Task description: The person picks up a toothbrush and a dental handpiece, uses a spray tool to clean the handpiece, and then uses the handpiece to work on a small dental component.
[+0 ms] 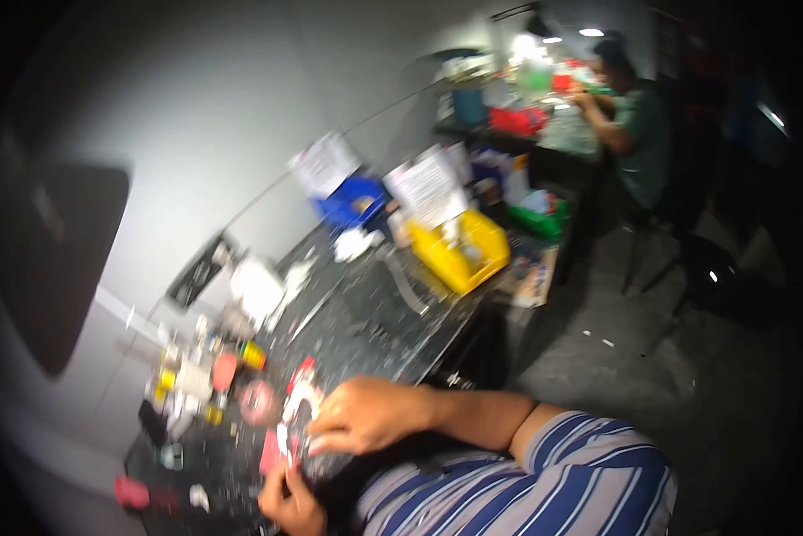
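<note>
Low in the tilted, blurred head view, my left hand (292, 505) is closed in a pinch on a slim white piece (283, 439), which points up from the fingertips. Just above and to the right, my right hand (365, 415) reaches in with its fingers curled towards that piece. Whatever its fingertips grip, if anything, is too blurred to make out. Beneath the hands lies a pinkish-red patch (270, 454) on the dark bench. A pale, curved object with a red end (303, 375) is beside my right fingers.
Small jars and bottles (194, 380) crowd the bench's left side. Farther along stand a yellow bin (459, 255), a blue bin (352, 204) and propped papers (428, 183). A black socket strip (200, 268) is near the wall. Another person (638, 134) sits at a lit bench behind.
</note>
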`<state>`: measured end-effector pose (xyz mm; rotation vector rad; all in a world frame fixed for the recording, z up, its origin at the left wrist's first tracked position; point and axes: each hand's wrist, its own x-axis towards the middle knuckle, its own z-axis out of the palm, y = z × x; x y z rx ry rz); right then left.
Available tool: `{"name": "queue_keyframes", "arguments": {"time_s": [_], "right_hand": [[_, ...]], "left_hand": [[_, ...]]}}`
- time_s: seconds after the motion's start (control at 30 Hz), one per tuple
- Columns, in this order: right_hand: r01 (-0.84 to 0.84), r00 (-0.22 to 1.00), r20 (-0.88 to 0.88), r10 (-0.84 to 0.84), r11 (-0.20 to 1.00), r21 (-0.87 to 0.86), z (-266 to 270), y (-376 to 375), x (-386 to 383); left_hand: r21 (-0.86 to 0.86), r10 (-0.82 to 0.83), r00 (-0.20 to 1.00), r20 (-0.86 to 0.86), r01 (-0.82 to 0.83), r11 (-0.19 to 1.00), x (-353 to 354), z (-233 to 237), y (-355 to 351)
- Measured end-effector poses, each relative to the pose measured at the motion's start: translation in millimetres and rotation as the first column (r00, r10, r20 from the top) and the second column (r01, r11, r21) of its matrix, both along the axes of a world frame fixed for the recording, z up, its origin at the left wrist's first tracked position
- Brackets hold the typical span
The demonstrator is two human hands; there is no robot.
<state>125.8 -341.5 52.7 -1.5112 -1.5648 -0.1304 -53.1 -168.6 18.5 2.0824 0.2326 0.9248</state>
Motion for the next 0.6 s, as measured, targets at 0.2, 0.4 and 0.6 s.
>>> {"name": "queue_keyframes", "arguments": {"time_s": [0.2, 0.4, 0.6], "right_hand": [[0.056, 0.997, -0.044, -0.062, 0.988, -0.141, 5.7, 0.2, -4.4], [0.026, 0.996, -0.085, -0.036, 0.993, -0.119, 4.0, 13.1, -14.7], [0.131, 0.989, -0.048, -0.142, 0.974, -0.183, -1.2, 13.7, -14.4]], "left_hand": [[0.055, 0.074, 0.996, 0.041, -0.076, 0.996, -14.4, 1.5, 1.0], [-0.004, 0.037, 0.999, 0.003, -0.037, 0.999, -7.6, 2.1, -16.7], [0.034, 0.016, 1.000, 0.009, -0.016, 0.999, -13.8, 5.9, -17.6]]}}
